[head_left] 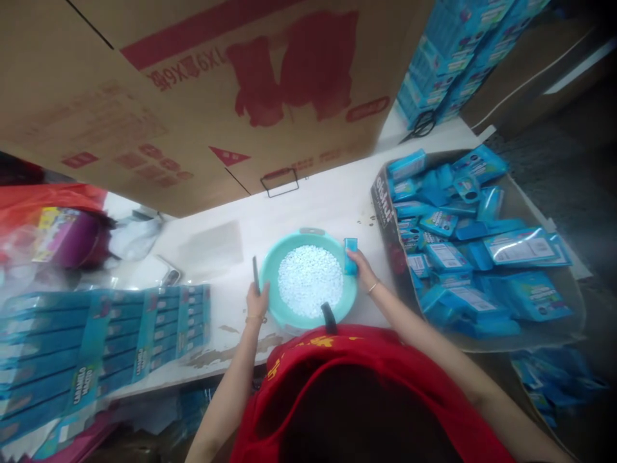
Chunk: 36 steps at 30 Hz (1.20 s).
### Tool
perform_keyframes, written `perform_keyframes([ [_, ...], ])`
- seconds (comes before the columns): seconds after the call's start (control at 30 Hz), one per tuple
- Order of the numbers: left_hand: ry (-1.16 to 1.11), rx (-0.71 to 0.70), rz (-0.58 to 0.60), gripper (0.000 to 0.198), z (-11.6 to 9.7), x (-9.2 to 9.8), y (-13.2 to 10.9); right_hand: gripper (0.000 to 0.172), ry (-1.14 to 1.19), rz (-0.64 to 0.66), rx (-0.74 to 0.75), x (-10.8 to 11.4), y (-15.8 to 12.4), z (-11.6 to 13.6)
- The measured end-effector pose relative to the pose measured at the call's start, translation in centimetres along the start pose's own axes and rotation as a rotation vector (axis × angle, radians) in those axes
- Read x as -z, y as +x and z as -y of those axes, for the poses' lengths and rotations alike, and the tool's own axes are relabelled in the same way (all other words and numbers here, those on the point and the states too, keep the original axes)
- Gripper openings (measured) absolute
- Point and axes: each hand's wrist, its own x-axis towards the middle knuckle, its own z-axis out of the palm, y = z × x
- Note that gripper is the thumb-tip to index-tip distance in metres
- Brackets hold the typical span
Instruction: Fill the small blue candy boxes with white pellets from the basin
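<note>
A round teal basin (350,299) sits on the white table, with many small white pellets (311,280) heaped inside. At its right rim my right hand (365,272) is closed on a small blue packet (350,257), held upright. On the basin's left side my left hand (257,302) grips a thin, dark, flat object (256,275) seen nearly edge-on; its kind is unclear. A black strip (329,317) overlaps the near rim of the basin, and its lower end is hidden by the red clothing.
An open carton (385,222) full of blue packets (436,222) stands at right. A large cardboard box (193,128) rises behind the basin. Stacked blue boxes (120,341) line the left; more boxes (443,58) and black scissors (422,125) lie at back right.
</note>
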Motion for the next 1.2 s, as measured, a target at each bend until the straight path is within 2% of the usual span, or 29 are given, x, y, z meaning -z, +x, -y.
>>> perform_keyframes([
  [0.07, -0.04, -0.028, 0.008, 0.024, -1.9, -0.2, -0.1, 0.045, 0.039, -0.012, -0.01, 1.1, 0.1, -0.3],
  [0.13, -0.094, -0.129, 0.027, 0.024, -4.3, 0.0, 0.4, 0.044, 0.094, -0.078, -0.001, 2.3, 0.1, -0.6],
  [0.23, -0.118, -0.247, 0.073, 0.019, -6.1, 1.1, 2.3, 0.045, 0.178, -0.172, 0.048, 2.5, -0.2, -0.9],
  [0.37, -0.046, -0.176, 0.01, 0.018, -4.1, 2.6, 6.1, 0.046, 0.122, -0.054, 0.049, -0.3, -1.0, -1.2],
  [0.47, 0.09, -0.23, 0.045, 0.018, -2.2, 2.8, 8.8, 0.045, 0.071, -0.01, 0.021, -1.9, -1.4, -1.4],
  [0.57, 0.25, -0.235, 0.112, 0.017, -1.6, 2.0, 10.6, 0.048, 0.043, -0.018, -0.029, -2.2, -1.3, -1.4],
  [0.63, 0.275, -0.237, 0.104, 0.021, -1.7, 1.6, 11.0, 0.052, -0.018, 0.006, -0.043, -1.7, -1.0, -1.1],
  [0.7, 0.326, -0.301, 0.055, 0.032, -1.9, 1.4, 10.7, 0.058, -0.125, 0.003, 0.02, -1.0, -0.7, -0.8],
  [0.77, 0.407, -0.421, 0.049, 0.039, -2.1, 1.6, 9.7, 0.068, -0.29, -0.031, 0.151, -0.2, -0.6, -0.5],
  [0.87, 0.528, -0.56, 0.226, 0.037, -2.0, 2.0, 7.6, 0.091, -0.53, -0.094, 0.33, 0.8, -1.1, 0.0],
  [0.97, 0.598, -0.481, 0.393, 0.031, -1.9, 1.2, 5.8, 0.103, -0.649, -0.065, 0.431, 1.2, -1.8, 0.4],
  [1.07, 0.532, -0.378, 0.495, 0.03, -2.5, -1.3, 4.4, 0.095, -0.66, -0.005, 0.508, 1.0, -2.2, 0.6],
  [1.2, 0.409, -0.36, 0.566, 0.032, -4.4, -6.1, 3.3, 0.084, -0.561, -0.058, 0.472, 0.8, -2.2, 0.6],
])
